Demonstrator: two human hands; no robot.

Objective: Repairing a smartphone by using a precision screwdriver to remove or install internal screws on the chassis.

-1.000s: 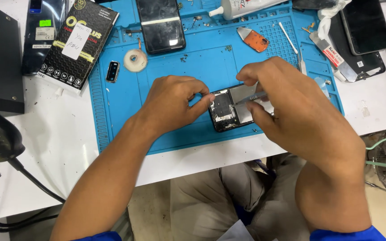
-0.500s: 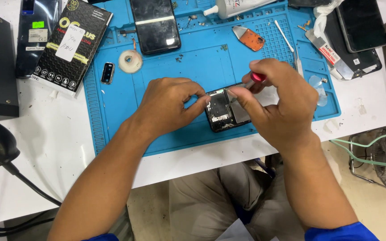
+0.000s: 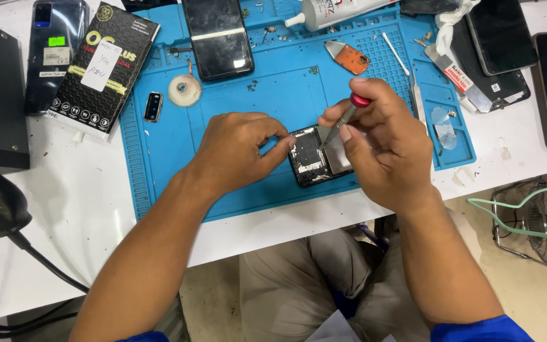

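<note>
Blue repair mat (image 3: pixel 223 190): left hand (image 3: pixel 238 152) pinching opened phone (image 3: pixel 314 158), right hand (image 3: pixel 384 149) gripping red-capped screwdriver (image 3: pixel 344 119), tip seemingly inside.

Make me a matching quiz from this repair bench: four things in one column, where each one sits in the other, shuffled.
Things:
1. red-capped metal screwdriver
2. opened black phone
3. round cream tape roll
4. black glossy printed box

Places:
A. half on the blue silicone mat's left edge
B. in the right hand
C. on the mat beyond the left hand
D. between both hands

Pairs: 1-B, 2-D, 3-C, 4-A
</note>
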